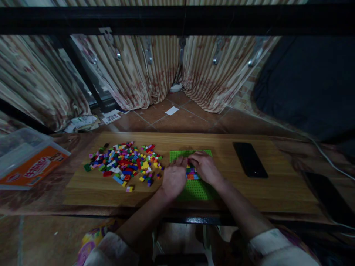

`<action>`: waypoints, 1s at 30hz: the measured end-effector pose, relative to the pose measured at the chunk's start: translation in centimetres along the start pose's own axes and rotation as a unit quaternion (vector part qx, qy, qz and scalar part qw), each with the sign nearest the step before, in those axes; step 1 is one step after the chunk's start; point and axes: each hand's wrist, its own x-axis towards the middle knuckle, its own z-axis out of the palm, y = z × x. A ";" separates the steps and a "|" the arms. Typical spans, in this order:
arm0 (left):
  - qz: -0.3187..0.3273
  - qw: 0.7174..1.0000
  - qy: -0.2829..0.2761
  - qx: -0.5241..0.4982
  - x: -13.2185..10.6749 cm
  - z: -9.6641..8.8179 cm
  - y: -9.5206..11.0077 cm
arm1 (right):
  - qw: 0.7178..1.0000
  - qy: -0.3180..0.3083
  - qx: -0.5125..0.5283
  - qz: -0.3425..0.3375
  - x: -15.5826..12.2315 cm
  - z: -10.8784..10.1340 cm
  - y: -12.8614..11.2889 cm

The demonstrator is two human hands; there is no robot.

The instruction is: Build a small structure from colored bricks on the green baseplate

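Note:
A green studded baseplate lies on the wooden board, with a block of colourful toy bricks built up on its middle. My left hand is at the left side of these bricks, its fingers bent and closed against them. From the right, my right hand reaches over the plate with thumb and fingers pinched at the far end of the same bricks, a bit of red showing by the fingertips. Both hands cover part of the build, so its full shape is hidden. Left of the plate spreads a pile of loose toy bricks.
The wooden board also carries a black phone on the right. A second dark device with a cable lies beyond its right end. At far left stands a clear plastic box with an orange label. Striped curtains hang behind.

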 end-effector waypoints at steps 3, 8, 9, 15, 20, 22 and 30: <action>-0.062 0.991 0.028 -0.114 -0.3 0.1 -1.1 | 1.000 0.000 0.017 0.009 -0.1 0.0 0.2; -0.130 0.970 0.036 -0.203 -0.1 -0.4 -1.7 | 1.000 -0.006 0.024 0.010 -0.1 -0.2 0.1; -0.128 0.969 0.034 -0.208 0.0 -0.4 -1.7 | 1.000 -0.007 0.020 0.010 -0.1 -0.2 0.1; -0.115 0.972 0.027 -0.202 0.2 0.1 -1.7 | 1.000 -0.008 0.010 0.009 -0.1 -0.4 0.2; -0.102 0.976 0.023 -0.192 0.3 0.1 -1.7 | 1.000 -0.012 0.005 0.013 -0.1 -0.5 -0.2; -0.096 0.977 0.022 -0.190 0.2 0.2 -1.6 | 1.000 -0.013 0.001 0.016 0.0 -0.5 -0.3; -0.050 0.987 0.030 -0.150 -0.2 0.6 -1.5 | 1.000 -0.011 0.008 -0.003 0.0 -0.2 0.0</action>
